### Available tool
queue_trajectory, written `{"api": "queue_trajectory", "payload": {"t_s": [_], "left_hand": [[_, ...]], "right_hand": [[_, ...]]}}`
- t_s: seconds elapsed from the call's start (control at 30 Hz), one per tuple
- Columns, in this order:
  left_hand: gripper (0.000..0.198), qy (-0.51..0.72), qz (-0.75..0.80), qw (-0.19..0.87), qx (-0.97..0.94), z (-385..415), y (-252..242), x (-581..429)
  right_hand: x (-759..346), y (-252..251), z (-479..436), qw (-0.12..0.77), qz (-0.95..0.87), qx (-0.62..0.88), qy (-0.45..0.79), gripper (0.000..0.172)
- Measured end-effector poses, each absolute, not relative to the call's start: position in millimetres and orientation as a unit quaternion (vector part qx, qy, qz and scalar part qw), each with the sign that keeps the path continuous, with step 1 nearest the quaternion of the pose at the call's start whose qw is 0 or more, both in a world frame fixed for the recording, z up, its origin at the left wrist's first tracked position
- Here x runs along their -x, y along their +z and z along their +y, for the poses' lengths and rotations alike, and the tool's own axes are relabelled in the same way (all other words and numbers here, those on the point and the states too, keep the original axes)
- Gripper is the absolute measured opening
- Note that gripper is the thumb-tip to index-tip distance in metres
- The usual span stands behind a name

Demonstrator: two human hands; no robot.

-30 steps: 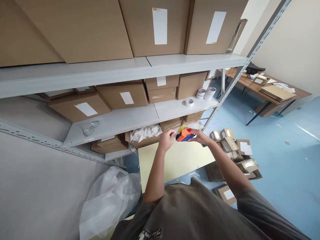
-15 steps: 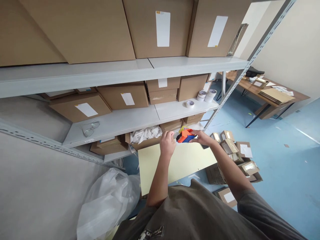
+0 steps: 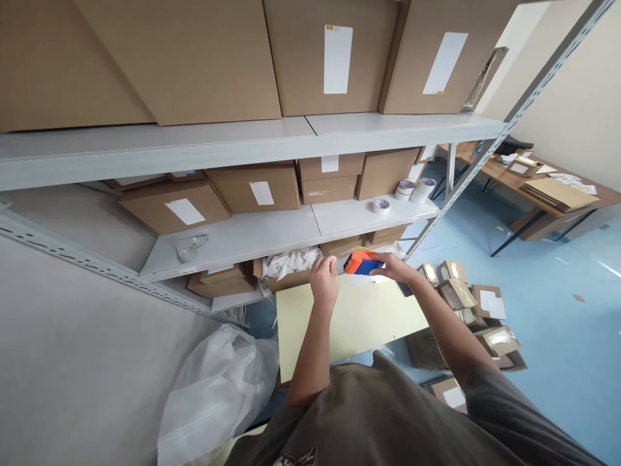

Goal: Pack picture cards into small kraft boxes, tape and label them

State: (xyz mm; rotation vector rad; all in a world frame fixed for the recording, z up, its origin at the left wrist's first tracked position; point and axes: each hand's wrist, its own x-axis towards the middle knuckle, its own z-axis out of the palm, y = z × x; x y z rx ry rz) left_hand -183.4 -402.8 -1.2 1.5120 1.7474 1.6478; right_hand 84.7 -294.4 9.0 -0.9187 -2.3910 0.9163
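Observation:
Over the pale yellow tabletop [image 3: 349, 323], my right hand [image 3: 394, 266] grips a small orange and blue plastic object [image 3: 361, 263] by its right side. Its exact kind does not show; its left end is dark. Just left of it, my left hand [image 3: 324, 278] is raised with the fingers closed in a pinch. Whatever those fingertips hold, if anything, is too small to make out. A small gap separates the left fingers from the orange and blue object. Something yellow peeks out behind the object, mostly hidden.
Grey metal shelves [image 3: 242, 142] with cardboard boxes [image 3: 334, 58] stand in front of me. White tape rolls [image 3: 381, 206] sit on the middle shelf. Small cartons [image 3: 456, 294] are piled at right. A clear plastic bag [image 3: 218, 382] lies at left, and a brown table [image 3: 557, 188] stands farther off.
The view has shifted a little, so the shelves appear farther right. My right hand has turned the orange and blue object, showing more of its blue side. My left hand stays pinched.

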Motion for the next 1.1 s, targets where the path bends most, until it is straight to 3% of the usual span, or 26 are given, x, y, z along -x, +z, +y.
{"api": "queue_trajectory", "payload": {"t_s": [0.1, 0.23, 0.3, 0.53, 0.73, 0.9, 1.1], "left_hand": [[0.029, 0.586, 0.596, 0.146, -0.528, -403.2, -2.1, 184.7], [0.080, 0.608, 0.621, 0.139, -0.474, -404.5, -5.7, 198.8], [0.087, 0.612, 0.624, 0.132, -0.467, -402.9, -6.6, 211.1], [0.064, 0.587, 0.630, 0.146, -0.487, -405.6, -17.2, 229.5], [0.054, 0.552, 0.668, 0.142, -0.478, -418.0, -38.5, 225.4], [0.046, 0.513, 0.688, 0.132, -0.497, -403.6, -50.3, 216.1], [0.040, 0.464, 0.662, 0.134, -0.574, -346.7, -62.0, 163.4]], "right_hand": [[-80.3, 9.0, -280.4, 0.246, -0.864, 0.310, 0.312, 0.047], [-74.4, 9.4, -239.9, 0.266, -0.870, 0.329, 0.254, 0.043], [-68.3, 9.7, -210.3, 0.259, -0.869, 0.357, 0.222, 0.043], [-12.8, 6.8, -109.1, 0.190, -0.858, 0.458, 0.133, 0.054], [15.8, -27.5, -71.3, 0.111, -0.839, 0.523, 0.104, 0.062], [-11.9, -61.6, -84.4, 0.229, -0.846, 0.477, 0.066, 0.070], [-97.0, -87.9, -141.2, 0.345, -0.824, 0.444, 0.072, 0.053]]}}
